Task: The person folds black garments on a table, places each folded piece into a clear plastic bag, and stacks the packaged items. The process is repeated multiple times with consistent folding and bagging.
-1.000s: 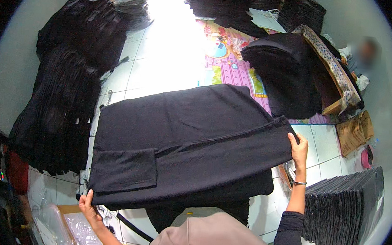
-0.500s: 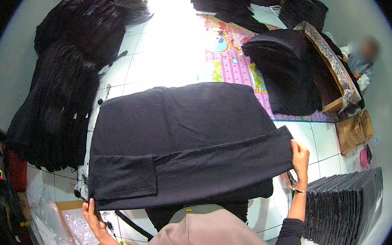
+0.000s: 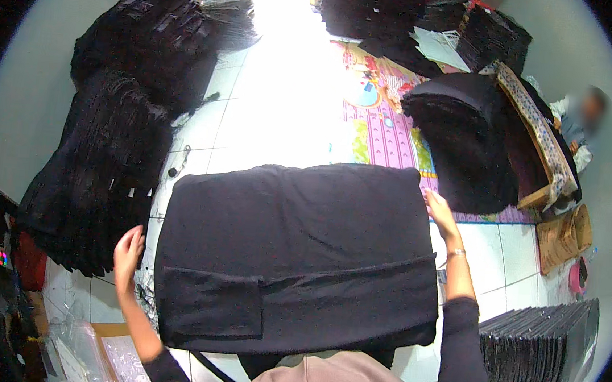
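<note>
A black cloth garment (image 3: 303, 227) lies spread in front of me, its near part folded up in a long band. A squarish flap, like a folded sleeve end, (image 3: 212, 303) rests on the band's left side. Off the garment's left edge, my left hand (image 3: 128, 254) is raised with nothing seen in it, its fingers loosely bent. Beside the far right edge is my right hand (image 3: 441, 211), its fingers stretched forward; whether the fingertips touch the cloth I cannot tell. Both hands are away from the near fold.
Tall piles of black cloth (image 3: 96, 173) stand at left. At right are more black cloth (image 3: 463, 146), a wooden-framed piece (image 3: 536, 138), a seated person (image 3: 577, 124), a brown bag (image 3: 564, 235) and a stack of dark, plastic-wrapped packets (image 3: 532, 349). Plastic sleeves (image 3: 127, 364) lie near left.
Both hands have let go of the near band, which now lies flat on the garment. My left hand has moved forward and outward; my right hand has moved forward along the right edge.
</note>
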`<action>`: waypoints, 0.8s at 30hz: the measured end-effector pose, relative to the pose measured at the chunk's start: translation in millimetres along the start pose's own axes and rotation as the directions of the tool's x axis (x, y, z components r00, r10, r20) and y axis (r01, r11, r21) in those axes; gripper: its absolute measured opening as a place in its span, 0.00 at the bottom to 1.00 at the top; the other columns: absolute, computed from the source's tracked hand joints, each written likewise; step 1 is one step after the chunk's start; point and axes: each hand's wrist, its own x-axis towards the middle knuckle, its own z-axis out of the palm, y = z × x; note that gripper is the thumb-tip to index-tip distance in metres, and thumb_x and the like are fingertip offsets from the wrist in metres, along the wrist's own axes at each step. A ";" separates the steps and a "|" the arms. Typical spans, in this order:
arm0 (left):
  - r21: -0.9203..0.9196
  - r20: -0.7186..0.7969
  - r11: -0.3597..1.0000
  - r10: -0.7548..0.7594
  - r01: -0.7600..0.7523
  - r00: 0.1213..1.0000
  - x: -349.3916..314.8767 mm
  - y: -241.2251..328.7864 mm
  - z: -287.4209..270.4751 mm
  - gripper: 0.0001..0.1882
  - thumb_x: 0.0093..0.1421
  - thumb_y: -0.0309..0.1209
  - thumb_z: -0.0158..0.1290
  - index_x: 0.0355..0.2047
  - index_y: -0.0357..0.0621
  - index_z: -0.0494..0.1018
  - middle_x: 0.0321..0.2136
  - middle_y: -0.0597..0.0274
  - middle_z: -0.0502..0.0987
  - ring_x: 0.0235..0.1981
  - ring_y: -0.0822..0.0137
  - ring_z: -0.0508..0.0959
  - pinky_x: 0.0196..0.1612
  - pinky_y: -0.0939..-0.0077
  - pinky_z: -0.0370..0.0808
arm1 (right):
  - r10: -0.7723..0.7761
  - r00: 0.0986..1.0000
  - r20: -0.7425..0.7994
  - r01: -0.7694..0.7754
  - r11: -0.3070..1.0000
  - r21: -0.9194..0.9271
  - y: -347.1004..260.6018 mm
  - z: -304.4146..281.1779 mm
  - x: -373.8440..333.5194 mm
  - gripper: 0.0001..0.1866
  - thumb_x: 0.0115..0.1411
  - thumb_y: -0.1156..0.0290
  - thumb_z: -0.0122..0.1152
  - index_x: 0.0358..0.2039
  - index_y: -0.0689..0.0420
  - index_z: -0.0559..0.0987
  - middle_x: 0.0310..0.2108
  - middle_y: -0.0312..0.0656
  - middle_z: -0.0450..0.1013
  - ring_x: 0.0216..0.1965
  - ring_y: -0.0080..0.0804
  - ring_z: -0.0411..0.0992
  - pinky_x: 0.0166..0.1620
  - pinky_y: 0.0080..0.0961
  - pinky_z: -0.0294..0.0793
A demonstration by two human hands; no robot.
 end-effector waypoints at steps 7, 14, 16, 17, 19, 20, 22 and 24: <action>0.189 0.110 0.906 -0.404 0.380 0.908 159.5 3.9 105.0 0.30 0.63 0.60 0.45 0.28 0.45 0.78 0.24 0.63 0.77 0.24 0.66 0.73 0.33 0.61 0.69 | 0.462 0.885 0.050 -0.452 0.831 0.325 -30.6 23.9 100.3 0.22 0.60 0.48 0.62 0.26 0.57 0.81 0.22 0.38 0.77 0.21 0.25 0.75 0.25 0.24 0.73; -0.310 0.123 0.836 -0.436 0.452 0.891 197.2 -17.1 126.3 0.20 0.61 0.40 0.59 0.42 0.34 0.77 0.36 0.54 0.81 0.31 0.62 0.82 0.35 0.68 0.80 | 0.105 0.985 -0.140 -0.035 0.902 0.430 -45.5 30.1 117.6 0.28 0.53 0.73 0.71 0.54 0.66 0.72 0.36 0.44 0.79 0.34 0.26 0.77 0.38 0.21 0.76; -0.327 0.218 0.816 -0.426 0.477 0.878 196.4 -12.9 125.7 0.17 0.59 0.36 0.61 0.42 0.34 0.77 0.34 0.56 0.82 0.29 0.65 0.81 0.31 0.71 0.80 | 0.082 0.997 -0.003 -0.078 0.956 0.283 -47.2 31.5 121.2 0.30 0.52 0.75 0.71 0.55 0.66 0.71 0.40 0.46 0.78 0.36 0.28 0.77 0.39 0.22 0.77; -0.343 0.251 0.805 -0.418 0.484 0.873 193.8 -9.2 125.3 0.16 0.59 0.34 0.62 0.42 0.34 0.77 0.33 0.57 0.82 0.27 0.66 0.81 0.30 0.73 0.80 | 0.149 0.989 0.020 -0.151 0.971 0.187 -48.4 30.3 122.1 0.31 0.52 0.76 0.71 0.56 0.66 0.71 0.41 0.47 0.77 0.37 0.29 0.77 0.40 0.23 0.77; -0.408 0.218 0.833 -0.309 0.373 0.926 185.9 0.4 122.6 0.14 0.61 0.36 0.59 0.42 0.40 0.76 0.32 0.60 0.81 0.30 0.70 0.81 0.31 0.73 0.80 | -0.117 0.990 -0.075 0.127 0.981 0.145 -54.8 26.2 127.0 0.33 0.50 0.81 0.68 0.58 0.65 0.69 0.48 0.45 0.75 0.47 0.29 0.74 0.50 0.24 0.73; -0.422 0.194 0.859 -0.225 0.289 0.955 182.1 7.2 116.6 0.13 0.62 0.36 0.58 0.42 0.41 0.76 0.32 0.62 0.81 0.30 0.71 0.80 0.31 0.74 0.79 | -0.195 0.980 -0.047 0.199 0.973 0.116 -59.6 25.3 131.6 0.32 0.51 0.81 0.67 0.58 0.65 0.70 0.47 0.43 0.75 0.47 0.28 0.73 0.51 0.24 0.73; -0.503 0.252 0.846 -0.054 0.178 0.966 175.8 20.7 108.4 0.11 0.62 0.36 0.58 0.38 0.42 0.75 0.31 0.66 0.80 0.31 0.73 0.79 0.32 0.78 0.76 | -0.146 0.984 0.104 0.139 0.988 0.069 -70.3 18.9 137.5 0.27 0.55 0.79 0.64 0.56 0.65 0.71 0.44 0.40 0.76 0.44 0.25 0.73 0.50 0.23 0.72; -0.391 0.205 0.918 0.017 0.067 0.979 172.4 33.1 101.2 0.12 0.61 0.37 0.59 0.38 0.42 0.77 0.31 0.68 0.80 0.31 0.75 0.78 0.36 0.80 0.74 | -0.072 0.951 0.300 0.041 0.993 0.108 -79.7 13.9 142.4 0.19 0.57 0.76 0.63 0.49 0.65 0.76 0.40 0.38 0.77 0.40 0.23 0.74 0.46 0.20 0.73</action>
